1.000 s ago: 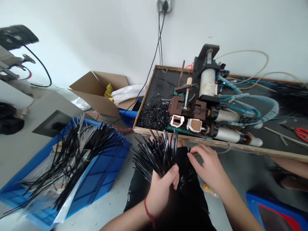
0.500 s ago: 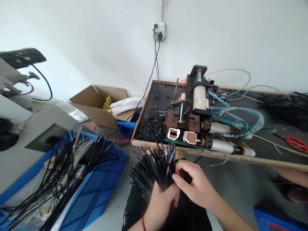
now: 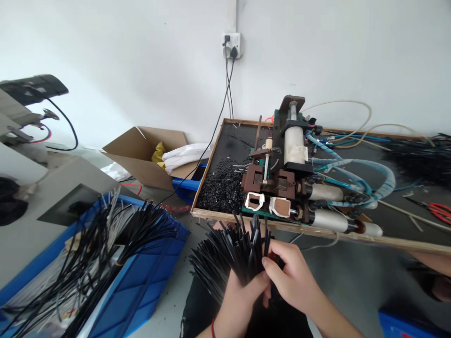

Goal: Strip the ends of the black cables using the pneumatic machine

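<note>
White wall, cluttered desk: both hands on a fanned bundle of black tubes below its front edge.
Left hand clamped round the bundle's base; right hand pinching tubes. Best keep the base tight while singling one out.

A bundle of thin black tubes fans upward and leftward, gripped at its base, just below the tabletop edge.

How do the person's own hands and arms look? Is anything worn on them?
Both hands are bare, without gloves. The left hand has a thin red string around its wrist. The right hand and its forearm show no sleeve, watch or ring.
</note>
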Demonstrator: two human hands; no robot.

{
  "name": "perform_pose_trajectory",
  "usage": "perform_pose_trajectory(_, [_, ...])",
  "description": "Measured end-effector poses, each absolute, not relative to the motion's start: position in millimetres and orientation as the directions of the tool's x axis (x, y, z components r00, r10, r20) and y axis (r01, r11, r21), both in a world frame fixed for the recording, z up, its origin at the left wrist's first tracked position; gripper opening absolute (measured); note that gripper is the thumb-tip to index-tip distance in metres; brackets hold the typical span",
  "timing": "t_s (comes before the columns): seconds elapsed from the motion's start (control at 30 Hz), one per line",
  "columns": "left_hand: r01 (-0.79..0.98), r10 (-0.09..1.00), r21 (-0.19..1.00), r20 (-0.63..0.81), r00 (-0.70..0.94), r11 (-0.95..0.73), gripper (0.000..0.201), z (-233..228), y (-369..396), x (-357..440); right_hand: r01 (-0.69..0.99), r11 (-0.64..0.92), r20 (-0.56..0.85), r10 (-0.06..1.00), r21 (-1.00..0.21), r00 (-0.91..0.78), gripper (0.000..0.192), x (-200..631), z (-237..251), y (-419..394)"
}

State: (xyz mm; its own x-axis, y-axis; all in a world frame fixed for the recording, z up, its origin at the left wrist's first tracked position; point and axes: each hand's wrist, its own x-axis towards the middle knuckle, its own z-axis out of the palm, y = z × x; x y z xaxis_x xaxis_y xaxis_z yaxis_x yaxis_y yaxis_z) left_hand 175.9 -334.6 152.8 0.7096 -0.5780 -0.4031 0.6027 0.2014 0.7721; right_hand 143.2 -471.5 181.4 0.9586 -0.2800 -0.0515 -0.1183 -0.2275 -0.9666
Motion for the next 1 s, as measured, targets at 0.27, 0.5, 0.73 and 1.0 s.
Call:
perform_pose_trajectory(0.27, [0.605, -0.541, 0.76, -0.415, 0.732, 0.236, 0.039, 142.8, -334.9, 175.4, -0.124, -0.078, -0.1, -0.261, -0.989, 0.96, 0.027, 140.4, 173.2, -472.4])
perform_pose_trajectory(0.5, [0.584, -0.45, 0.754, -0.427, 0.784, 0.302, 0.04, 142.7, -329.2, 177.2, -0.129, -0.056, -0.114, -0.215, -0.99, 0.97, 0.039, 140.3, 175.0, -473.2])
perform_pose_trajectory(0.73, [0.551, -0.293, 0.742, -0.468, 0.834, 0.382, 0.033, 145.6, -324.7, 179.0, 0.013, -0.029, 0.02, -0.237, -0.999, 0.971, 0.036, 140.4, 175.8, -466.0])
perform_pose_trajectory(1.0, [0.511, -0.361, 0.721, -0.371, 0.855, 0.468, 0.033, 154.8, -318.6, 198.5, 0.088, 0.118, 0.053, -0.274, -0.989, 0.96, 0.039, 130.9, 154.5, -451.4])
